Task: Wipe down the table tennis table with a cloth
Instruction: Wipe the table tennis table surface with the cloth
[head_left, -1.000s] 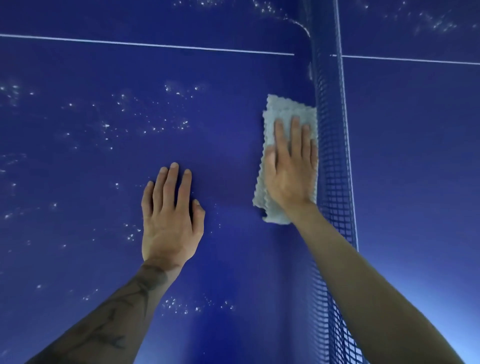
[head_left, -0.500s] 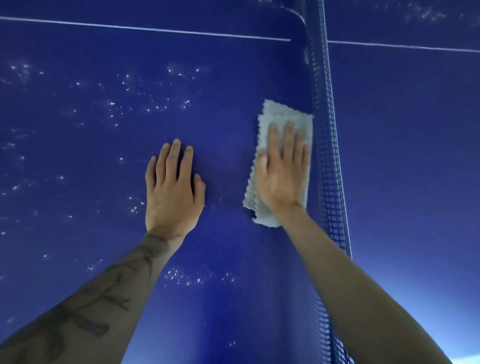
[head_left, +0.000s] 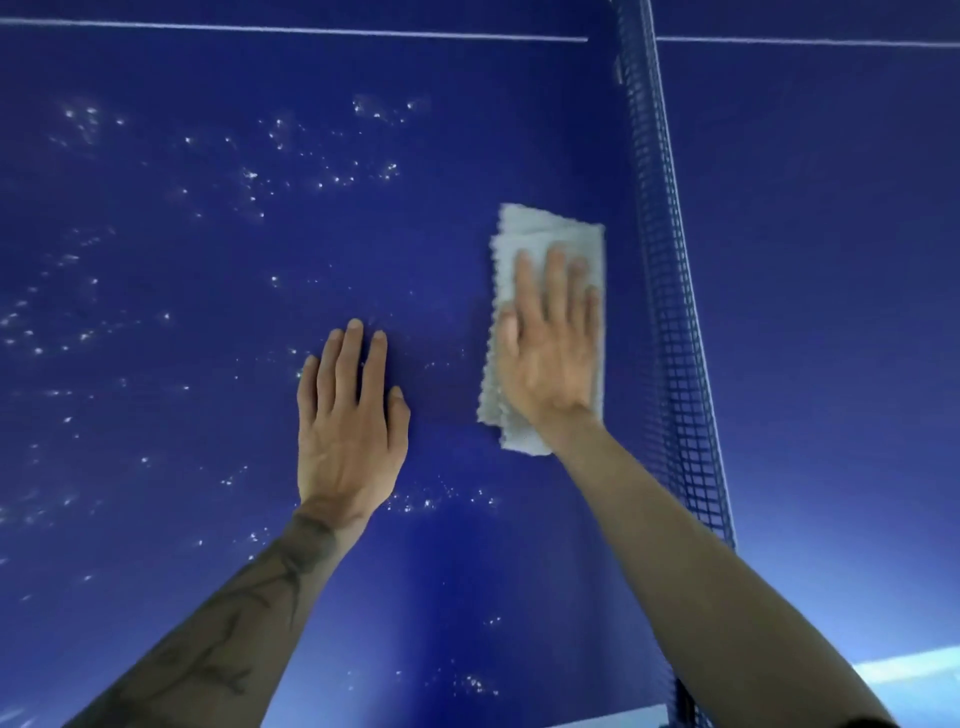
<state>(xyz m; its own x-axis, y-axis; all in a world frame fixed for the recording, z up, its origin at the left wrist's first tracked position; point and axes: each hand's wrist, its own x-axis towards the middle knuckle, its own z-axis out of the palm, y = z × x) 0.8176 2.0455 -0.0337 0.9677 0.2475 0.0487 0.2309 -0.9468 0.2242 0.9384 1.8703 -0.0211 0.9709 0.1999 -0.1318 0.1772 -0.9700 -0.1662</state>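
A folded pale grey cloth (head_left: 545, 228) lies flat on the dark blue table tennis table (head_left: 208, 260), just left of the net. My right hand (head_left: 550, 348) presses down on the cloth with straight fingers, covering its middle. My left hand (head_left: 350, 415) rests flat on the bare table surface, a hand's width left of the cloth, fingers straight and together. Small white specks are scattered over the table to the left and below the hands.
The blue mesh net (head_left: 670, 312) runs from top to bottom right beside the cloth, with the other table half (head_left: 831, 260) beyond it. A white line (head_left: 311, 29) crosses the table at the top. The table's near edge (head_left: 597, 719) shows at the bottom.
My right hand has drawn the cloth down along the net, a little away from it. My left hand stays flat on the table, about where it was.
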